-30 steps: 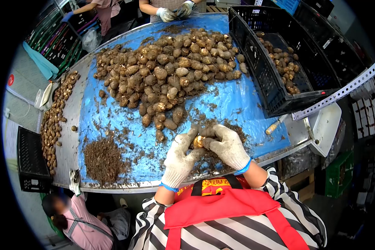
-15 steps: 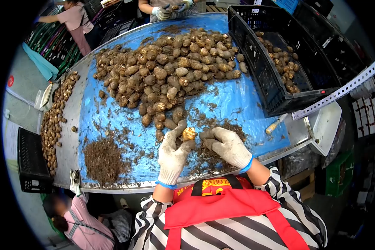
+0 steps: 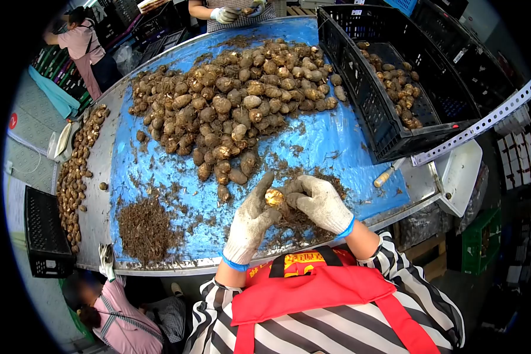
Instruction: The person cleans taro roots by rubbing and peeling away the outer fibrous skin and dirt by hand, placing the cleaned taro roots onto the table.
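Tuber (image 3: pixel 273 197), rounded and mottled yellow, lies in the grip of the knit-gloved left hand (image 3: pixel 249 221) above crinkled blue sheeting (image 3: pixel 349 138), closure of the right hand (image 3: pixel 324 206) being indiscernible.

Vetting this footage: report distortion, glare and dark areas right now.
Head view: lens curvature bows the metal table, with black corners; head view: pale sheen on the blue plastic sheet; head view: shadow obscures detail right of the green crate.

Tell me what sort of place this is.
Probably a produce-handling workshop: a heap of earthy tubers on a blue sheet, a black crate holding more, and a gloved person opposite.
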The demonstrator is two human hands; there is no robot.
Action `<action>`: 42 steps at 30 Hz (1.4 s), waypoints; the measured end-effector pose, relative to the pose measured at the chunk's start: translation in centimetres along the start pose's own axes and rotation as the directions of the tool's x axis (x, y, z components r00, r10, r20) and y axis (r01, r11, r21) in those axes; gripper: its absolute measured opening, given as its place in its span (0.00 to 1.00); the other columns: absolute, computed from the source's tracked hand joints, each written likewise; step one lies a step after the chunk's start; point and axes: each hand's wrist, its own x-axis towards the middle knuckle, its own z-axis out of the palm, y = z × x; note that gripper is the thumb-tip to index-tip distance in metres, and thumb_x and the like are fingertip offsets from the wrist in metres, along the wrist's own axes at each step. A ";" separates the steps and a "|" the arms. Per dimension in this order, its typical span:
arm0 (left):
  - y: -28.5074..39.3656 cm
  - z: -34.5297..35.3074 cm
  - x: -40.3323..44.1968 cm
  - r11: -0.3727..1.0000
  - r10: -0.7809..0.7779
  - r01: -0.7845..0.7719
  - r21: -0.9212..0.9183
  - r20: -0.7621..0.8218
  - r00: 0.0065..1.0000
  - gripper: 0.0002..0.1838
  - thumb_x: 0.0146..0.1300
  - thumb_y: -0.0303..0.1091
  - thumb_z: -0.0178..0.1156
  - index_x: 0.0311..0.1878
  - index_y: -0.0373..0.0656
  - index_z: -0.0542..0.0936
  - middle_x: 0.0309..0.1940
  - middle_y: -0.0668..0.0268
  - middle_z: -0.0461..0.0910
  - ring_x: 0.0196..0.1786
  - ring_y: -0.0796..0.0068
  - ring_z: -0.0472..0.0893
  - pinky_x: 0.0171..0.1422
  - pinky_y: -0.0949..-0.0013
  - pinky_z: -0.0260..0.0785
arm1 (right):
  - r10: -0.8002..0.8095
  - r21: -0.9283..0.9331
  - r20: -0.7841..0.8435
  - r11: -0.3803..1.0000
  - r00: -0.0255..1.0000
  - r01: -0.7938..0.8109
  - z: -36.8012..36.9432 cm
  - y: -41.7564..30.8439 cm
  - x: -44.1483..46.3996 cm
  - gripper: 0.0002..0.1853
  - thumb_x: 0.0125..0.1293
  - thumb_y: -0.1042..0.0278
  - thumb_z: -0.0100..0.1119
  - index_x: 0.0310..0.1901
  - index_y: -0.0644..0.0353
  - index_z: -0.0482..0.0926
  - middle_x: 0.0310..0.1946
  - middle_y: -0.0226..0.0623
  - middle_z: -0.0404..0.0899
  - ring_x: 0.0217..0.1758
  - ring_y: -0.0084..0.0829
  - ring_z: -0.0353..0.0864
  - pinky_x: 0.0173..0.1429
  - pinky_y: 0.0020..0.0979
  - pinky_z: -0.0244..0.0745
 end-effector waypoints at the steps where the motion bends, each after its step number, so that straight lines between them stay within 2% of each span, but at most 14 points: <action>1: 0.3 0.1 0.0 1.000 -0.010 0.009 -0.006 -0.009 1.000 0.49 0.55 0.30 0.69 0.79 0.30 0.55 0.69 0.52 0.70 0.67 0.67 0.74 0.69 0.65 0.70 | -0.050 -0.075 -0.002 0.996 0.999 0.050 -0.4 0.5 0.2 0.15 0.65 0.73 0.64 0.53 0.64 0.84 0.40 0.41 0.86 0.45 0.32 0.85 0.51 0.33 0.80; 6: 0.5 0.0 0.0 0.999 0.016 -0.013 0.051 -0.059 0.998 0.39 0.60 0.26 0.61 0.76 0.31 0.62 0.69 0.55 0.71 0.62 0.69 0.78 0.65 0.68 0.72 | -0.051 -0.020 -0.020 0.999 0.998 0.051 -0.6 -2.0 -0.7 0.21 0.58 0.71 0.70 0.54 0.63 0.84 0.43 0.46 0.86 0.48 0.42 0.86 0.56 0.36 0.81; 7: 0.4 0.0 -0.1 0.998 0.038 -0.034 0.062 -0.065 0.997 0.38 0.61 0.26 0.61 0.76 0.31 0.64 0.67 0.55 0.73 0.60 0.70 0.79 0.64 0.69 0.73 | -0.288 -0.196 -0.051 0.942 0.956 0.273 -0.5 -2.0 -0.7 0.20 0.57 0.69 0.72 0.52 0.63 0.84 0.39 0.46 0.84 0.45 0.45 0.86 0.53 0.39 0.81; 9: 0.3 0.1 0.0 0.994 0.073 -0.066 0.085 -0.082 0.994 0.34 0.64 0.27 0.60 0.74 0.31 0.67 0.64 0.56 0.76 0.57 0.71 0.81 0.62 0.70 0.74 | -0.457 -0.279 -0.098 0.865 0.884 0.417 0.3 -0.7 -0.4 0.15 0.55 0.70 0.71 0.45 0.62 0.84 0.34 0.44 0.82 0.42 0.46 0.84 0.49 0.42 0.79; 14: 0.5 -0.7 -0.2 0.949 0.036 0.006 0.314 -0.130 0.991 0.25 0.71 0.31 0.58 0.68 0.30 0.73 0.57 0.57 0.81 0.51 0.73 0.83 0.55 0.72 0.77 | -0.528 -0.373 -0.083 0.803 0.845 0.465 0.8 0.3 -0.6 0.06 0.53 0.75 0.67 0.34 0.60 0.81 0.29 0.42 0.78 0.37 0.48 0.81 0.46 0.44 0.77; 15: 0.1 -0.9 -0.1 0.976 0.041 -0.008 0.218 -0.149 0.988 0.25 0.71 0.32 0.59 0.68 0.30 0.72 0.56 0.57 0.81 0.50 0.73 0.83 0.54 0.71 0.78 | -0.533 -0.361 -0.065 0.801 0.844 0.478 0.7 0.3 -0.5 0.04 0.53 0.75 0.66 0.32 0.60 0.81 0.29 0.42 0.77 0.37 0.48 0.81 0.46 0.44 0.78; 18: -1.6 -1.5 0.3 0.996 0.020 -0.034 -0.084 -0.159 0.987 0.25 0.72 0.33 0.60 0.68 0.30 0.71 0.52 0.57 0.81 0.49 0.70 0.84 0.51 0.70 0.81 | -0.493 -0.399 0.180 0.754 0.851 0.521 -0.5 1.0 -0.6 0.02 0.56 0.76 0.64 0.32 0.61 0.81 0.29 0.42 0.79 0.37 0.48 0.82 0.46 0.44 0.79; 22: -1.3 -0.4 0.7 0.924 0.036 -0.065 -0.378 -0.083 0.996 0.30 0.72 0.33 0.61 0.71 0.29 0.66 0.51 0.56 0.81 0.50 0.66 0.84 0.52 0.66 0.83 | -0.130 -0.102 -0.055 0.987 0.990 0.124 -0.9 0.1 -0.9 0.05 0.58 0.75 0.67 0.36 0.64 0.84 0.35 0.43 0.84 0.41 0.40 0.85 0.47 0.38 0.80; 23: -0.7 0.1 0.7 0.904 0.065 -0.094 -0.417 -0.083 0.994 0.31 0.72 0.33 0.61 0.72 0.29 0.65 0.51 0.56 0.81 0.50 0.65 0.84 0.54 0.65 0.83 | -0.146 -0.293 -0.043 0.948 0.988 0.128 -1.5 0.1 -0.8 0.07 0.59 0.74 0.68 0.40 0.63 0.86 0.36 0.44 0.85 0.42 0.40 0.86 0.49 0.36 0.81; 25: -1.1 -0.9 0.8 0.914 0.036 -0.056 -0.402 -0.057 0.998 0.29 0.71 0.30 0.62 0.70 0.29 0.67 0.52 0.55 0.81 0.51 0.65 0.84 0.57 0.64 0.82 | -0.177 -0.260 0.001 0.950 0.984 0.172 -1.1 0.7 -0.6 0.11 0.58 0.68 0.71 0.39 0.64 0.85 0.36 0.46 0.83 0.42 0.43 0.85 0.47 0.39 0.80; 28: -1.1 -0.9 0.5 0.975 -0.005 -0.014 -0.222 -0.084 0.996 0.27 0.70 0.29 0.61 0.69 0.29 0.70 0.53 0.55 0.82 0.52 0.66 0.84 0.58 0.64 0.81 | -0.155 -0.511 0.092 0.840 0.984 0.180 0.1 0.2 -0.8 0.18 0.56 0.57 0.71 0.38 0.64 0.79 0.37 0.50 0.79 0.43 0.52 0.82 0.47 0.47 0.76; 33: 0.1 -0.8 0.2 0.994 -0.004 0.020 0.108 -0.148 0.989 0.26 0.68 0.29 0.61 0.68 0.30 0.72 0.56 0.54 0.81 0.55 0.69 0.83 0.57 0.68 0.80 | -0.118 -0.289 0.026 0.950 0.993 0.120 1.0 1.3 -0.8 0.11 0.62 0.64 0.64 0.38 0.65 0.79 0.35 0.51 0.78 0.40 0.52 0.81 0.46 0.47 0.76; 38: 0.6 -0.5 0.1 0.993 -0.027 0.027 0.111 0.000 1.000 0.37 0.63 0.36 0.66 0.72 0.27 0.67 0.63 0.49 0.76 0.63 0.63 0.79 0.67 0.62 0.74 | -0.154 -0.116 0.038 0.981 0.987 0.157 0.0 1.9 -0.6 0.07 0.65 0.74 0.59 0.42 0.67 0.80 0.34 0.44 0.79 0.35 0.37 0.80 0.41 0.38 0.76; 42: -0.7 -0.8 0.2 0.981 -0.070 0.070 -0.182 0.009 0.998 0.42 0.59 0.38 0.71 0.72 0.28 0.66 0.64 0.51 0.76 0.62 0.64 0.79 0.63 0.64 0.77 | 0.002 0.517 -0.058 0.856 0.998 0.029 -0.2 3.2 0.0 0.06 0.69 0.76 0.55 0.42 0.68 0.79 0.42 0.43 0.85 0.43 0.34 0.84 0.49 0.33 0.81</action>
